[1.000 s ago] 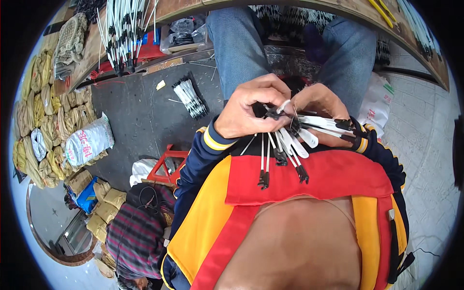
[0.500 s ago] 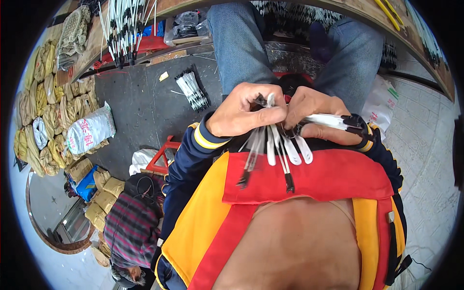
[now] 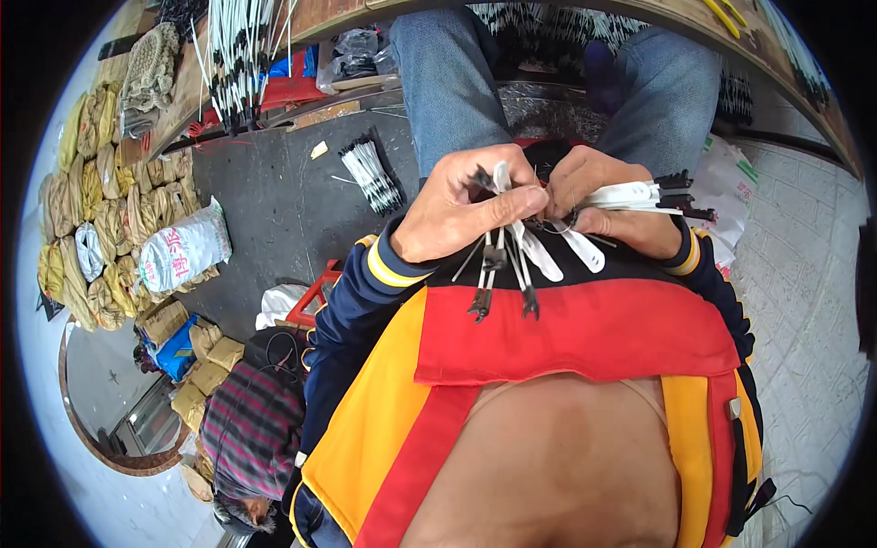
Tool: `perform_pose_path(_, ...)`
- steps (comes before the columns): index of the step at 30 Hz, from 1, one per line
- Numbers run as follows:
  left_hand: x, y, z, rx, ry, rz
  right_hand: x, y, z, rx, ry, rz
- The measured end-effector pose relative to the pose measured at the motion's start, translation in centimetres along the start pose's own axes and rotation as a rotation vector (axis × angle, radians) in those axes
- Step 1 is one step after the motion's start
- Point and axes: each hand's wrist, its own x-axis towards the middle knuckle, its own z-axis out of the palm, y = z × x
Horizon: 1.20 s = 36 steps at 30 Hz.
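Note:
My left hand (image 3: pixel 461 205) is closed, thumb pressed on the fingers, around thin white sticks with black forked tips (image 3: pixel 494 258) that hang below it. A pale flat piece sticks up between its fingers. My right hand (image 3: pixel 617 196) grips a bundle of white sticks with black ends (image 3: pixel 630 194), pointing right. White flat rounded tags (image 3: pixel 585 251) dangle beneath the two hands. The fingertips of both hands nearly meet over my lap, and thin strands show between them. What exactly the fingertips pinch there is hidden.
A bundle of white-and-black sticks (image 3: pixel 372 175) lies on the dark surface at left. More hang over the wooden bench edge (image 3: pixel 320 26). Yellow pliers handles (image 3: pixel 723 16) rest at upper right. Wrapped packages (image 3: pixel 82 196), a white sack (image 3: pixel 185 245) and a person in plaid (image 3: pixel 251 425) are at left.
The hanging sticks and tags have swung and shifted under my hands. The bundle in my right hand has fanned out, showing more black ends. Both hands stay close together.

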Motion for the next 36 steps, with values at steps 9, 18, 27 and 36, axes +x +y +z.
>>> perform_pose_path(9,-1.1,-0.4,-3.5,-0.055,-0.265,-0.035,0.3,0.1,0.2,0.017,0.054,0.050)
perform_pose_path(18,-1.5,0.4,-2.1,0.171,-0.137,0.159,1.6,-0.1,1.2,-0.016,0.005,0.043)
perform_pose_path(27,-0.7,0.1,-3.1,0.308,-0.177,0.261,1.5,0.3,1.8,-0.035,0.037,0.012)
perform_pose_path(36,0.0,1.9,-2.9,0.170,-0.110,0.057,2.4,-0.5,0.6,-0.039,0.062,0.042)
